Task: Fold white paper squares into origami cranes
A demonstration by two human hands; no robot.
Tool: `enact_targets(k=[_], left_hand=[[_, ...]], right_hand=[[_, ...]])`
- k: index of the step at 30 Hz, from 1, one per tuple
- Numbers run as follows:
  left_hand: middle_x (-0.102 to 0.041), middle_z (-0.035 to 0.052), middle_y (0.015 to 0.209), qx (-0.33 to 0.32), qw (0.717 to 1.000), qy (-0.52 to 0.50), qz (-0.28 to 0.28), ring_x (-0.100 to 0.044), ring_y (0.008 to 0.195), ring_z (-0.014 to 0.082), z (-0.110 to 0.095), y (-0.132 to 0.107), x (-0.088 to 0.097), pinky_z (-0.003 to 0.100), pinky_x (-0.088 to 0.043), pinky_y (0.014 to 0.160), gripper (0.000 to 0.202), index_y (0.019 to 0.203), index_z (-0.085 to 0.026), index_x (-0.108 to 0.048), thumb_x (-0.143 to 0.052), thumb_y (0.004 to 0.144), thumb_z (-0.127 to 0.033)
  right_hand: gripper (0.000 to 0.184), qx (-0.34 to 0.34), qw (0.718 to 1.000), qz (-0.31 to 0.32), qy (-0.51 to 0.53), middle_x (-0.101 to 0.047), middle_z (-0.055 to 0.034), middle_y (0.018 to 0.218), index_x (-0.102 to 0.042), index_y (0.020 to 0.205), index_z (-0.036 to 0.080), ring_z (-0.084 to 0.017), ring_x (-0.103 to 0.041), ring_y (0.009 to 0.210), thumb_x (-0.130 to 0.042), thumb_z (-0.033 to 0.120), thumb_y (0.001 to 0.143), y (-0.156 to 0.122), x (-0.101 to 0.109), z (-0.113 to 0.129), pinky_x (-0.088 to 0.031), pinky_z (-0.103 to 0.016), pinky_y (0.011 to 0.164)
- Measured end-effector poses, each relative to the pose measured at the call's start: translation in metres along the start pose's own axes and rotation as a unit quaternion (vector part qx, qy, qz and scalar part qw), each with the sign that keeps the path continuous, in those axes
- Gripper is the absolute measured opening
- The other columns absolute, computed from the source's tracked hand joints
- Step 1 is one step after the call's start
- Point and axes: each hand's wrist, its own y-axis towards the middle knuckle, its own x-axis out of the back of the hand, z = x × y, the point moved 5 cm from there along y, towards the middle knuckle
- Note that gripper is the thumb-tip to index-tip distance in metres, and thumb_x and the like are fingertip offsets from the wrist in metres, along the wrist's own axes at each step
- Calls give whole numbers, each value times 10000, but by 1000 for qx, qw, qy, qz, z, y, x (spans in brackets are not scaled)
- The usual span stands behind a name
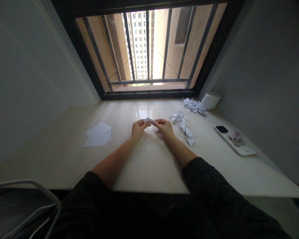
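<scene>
My left hand (139,127) and my right hand (164,126) meet above the middle of the cream desk (149,166). Both pinch a small folded piece of white paper (148,120) between their fingertips. The paper is held a little above the desk top. My forearms come out of dark sleeves at the bottom of the view.
A small stack of white paper sheets (98,134) lies at the left. Folded paper cranes (184,126) lie in a row to the right, with more (195,106) near a white cup (211,100). A phone (234,139) lies at the right. A barred window (149,49) stands behind.
</scene>
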Motion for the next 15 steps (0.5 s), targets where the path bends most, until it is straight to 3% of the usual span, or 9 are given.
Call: enact_targets(k=[9,15], left_hand=[[-704,75,761,-6,1000,5,-25,-666,790,217,8,3,2,274,-441,661,306,763,-152,-683,-711,624,-423],[-707,91,797,-6,999,8,-31,-670,809,228,9,5,4,270,-444,630,337,768,-149,-676,-684,654,-466]], right_hand=[[476,-12,1000,-15,-3,-677,-62,679,-717,761,139,-145,-554,562,-711,573,564,2,3,-8,-417,-255,513],[438,-17,999,13,29,-691,-60,693,-718,729,146,-147,-570,579,-724,547,554,4,0,-8,-422,-253,524]])
